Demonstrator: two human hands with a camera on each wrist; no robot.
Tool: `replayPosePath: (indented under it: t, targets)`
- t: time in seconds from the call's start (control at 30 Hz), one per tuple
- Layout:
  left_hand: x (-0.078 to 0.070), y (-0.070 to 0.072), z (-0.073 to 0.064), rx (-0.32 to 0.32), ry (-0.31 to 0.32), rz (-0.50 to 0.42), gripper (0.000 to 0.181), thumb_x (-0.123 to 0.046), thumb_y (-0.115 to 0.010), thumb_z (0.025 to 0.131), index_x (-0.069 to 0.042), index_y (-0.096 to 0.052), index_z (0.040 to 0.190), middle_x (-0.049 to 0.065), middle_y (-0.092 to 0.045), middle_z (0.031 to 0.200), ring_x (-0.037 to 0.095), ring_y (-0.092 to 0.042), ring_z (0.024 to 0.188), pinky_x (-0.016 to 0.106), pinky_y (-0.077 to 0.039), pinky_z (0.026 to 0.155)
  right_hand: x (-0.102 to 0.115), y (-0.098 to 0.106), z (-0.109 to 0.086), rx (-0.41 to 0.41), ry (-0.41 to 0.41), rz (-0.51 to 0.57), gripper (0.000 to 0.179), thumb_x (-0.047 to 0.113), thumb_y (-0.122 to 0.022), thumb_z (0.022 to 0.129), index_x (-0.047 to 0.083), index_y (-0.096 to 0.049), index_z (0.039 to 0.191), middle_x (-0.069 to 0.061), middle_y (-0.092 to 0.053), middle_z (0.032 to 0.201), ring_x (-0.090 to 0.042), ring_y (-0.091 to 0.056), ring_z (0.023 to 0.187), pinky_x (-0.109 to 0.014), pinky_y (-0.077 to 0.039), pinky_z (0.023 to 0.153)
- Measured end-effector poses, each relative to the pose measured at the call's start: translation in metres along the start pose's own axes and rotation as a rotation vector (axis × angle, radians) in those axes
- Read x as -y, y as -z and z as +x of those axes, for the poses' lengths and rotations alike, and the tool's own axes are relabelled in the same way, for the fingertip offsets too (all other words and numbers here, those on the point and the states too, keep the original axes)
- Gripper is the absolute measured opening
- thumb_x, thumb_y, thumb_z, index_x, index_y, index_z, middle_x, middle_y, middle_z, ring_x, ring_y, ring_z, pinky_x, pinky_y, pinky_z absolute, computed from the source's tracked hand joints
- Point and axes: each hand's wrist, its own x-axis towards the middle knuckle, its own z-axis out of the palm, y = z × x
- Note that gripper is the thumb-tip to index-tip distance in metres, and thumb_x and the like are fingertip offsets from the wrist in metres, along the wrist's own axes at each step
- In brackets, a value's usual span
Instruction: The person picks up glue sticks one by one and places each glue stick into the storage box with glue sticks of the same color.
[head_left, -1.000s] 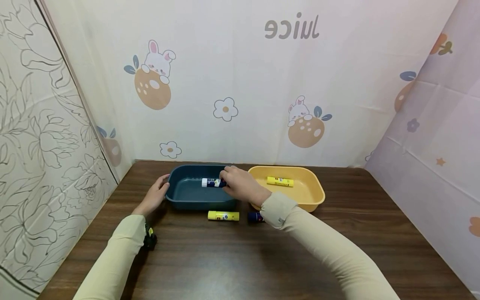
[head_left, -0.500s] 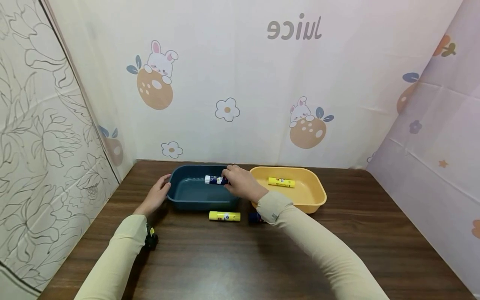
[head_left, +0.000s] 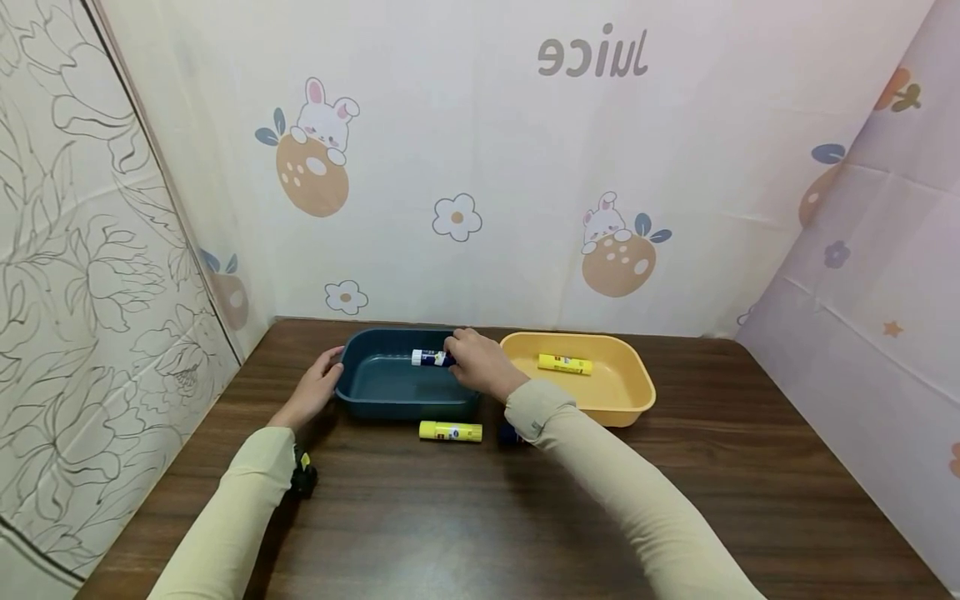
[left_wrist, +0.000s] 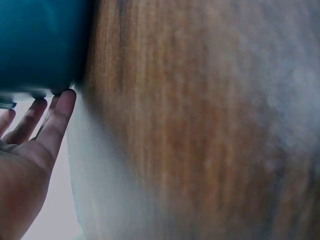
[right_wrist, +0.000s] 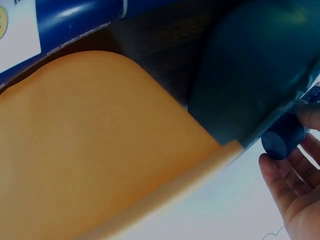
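My right hand (head_left: 480, 363) pinches a dark blue glue stick (head_left: 429, 357) with a white end. It holds the stick level, over the right part of the dark teal tray (head_left: 390, 410). In the right wrist view, the thumb and fingers grip the stick's dark blue end (right_wrist: 280, 140) by the tray's rim. My left hand (head_left: 311, 389) touches the left end of that tray. Its fingers (left_wrist: 60, 115) are extended, tips against the tray wall in the left wrist view. A yellow glue stick (head_left: 450, 431) lies on the table in front of the tray.
A yellow tray (head_left: 633, 390) stands to the right of the teal one, holding another yellow glue stick (head_left: 565, 364). In front of it lies a second dark blue glue stick (head_left: 510, 432), partly hidden by the right sleeve. A printed curtain rises behind the brown wooden table (head_left: 405, 517).
The right hand and its dark blue glue stick have shifted slightly up and to the right. The left hand keeps its place at the teal tray. The whole view has drifted a little.
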Motion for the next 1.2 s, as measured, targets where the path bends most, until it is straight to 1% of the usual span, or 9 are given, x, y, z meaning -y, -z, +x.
replayPosePath:
  t: [0.47,0.77,0.97,1.2]
  targets:
    - [0.002,0.002,0.001,-0.011,0.015,0.008,0.051,-0.027,-0.030,0.105,-0.004,-0.021,0.150,0.027,-0.039,0.137,0.038,-0.044,0.116,0.044,-0.043,0.085,0.001,-0.017,0.010,0.071,-0.054,0.015,0.028,0.019,-0.069,0.089,0.007,-0.064,0.114,-0.006,-0.060,0.105,-0.018,-0.055,0.097,-0.030,-0.049,0.083]
    - [0.002,0.002,0.000,-0.001,0.023,-0.009,0.051,-0.027,-0.030,0.105,-0.005,-0.020,0.151,0.028,-0.036,0.139,0.040,-0.041,0.121,0.050,-0.041,0.091,0.003,-0.025,0.015,0.102,-0.084,-0.003,0.026,0.019,-0.069,0.089,0.007,-0.065,0.111,-0.007,-0.060,0.103,-0.019,-0.056,0.096,-0.032,-0.049,0.083]
    - [0.001,0.003,0.000,-0.001,0.029,-0.004,0.051,-0.026,-0.029,0.105,-0.004,-0.020,0.151,0.028,-0.036,0.139,0.040,-0.041,0.120,0.051,-0.041,0.091,0.003,-0.030,0.015,0.104,-0.074,-0.009,0.023,0.017,-0.069,0.088,0.008,-0.065,0.109,-0.007,-0.060,0.102,-0.021,-0.056,0.095,-0.033,-0.049,0.081]
    - [0.002,0.001,0.001,0.008,0.048,-0.002,0.053,-0.029,-0.030,0.105,-0.006,-0.019,0.151,0.027,-0.036,0.139,0.040,-0.041,0.121,0.052,-0.041,0.093,0.003,-0.034,0.016,0.146,-0.094,-0.015,0.025,0.019,-0.068,0.089,0.007,-0.065,0.111,-0.008,-0.062,0.104,-0.021,-0.057,0.096,-0.034,-0.050,0.081]
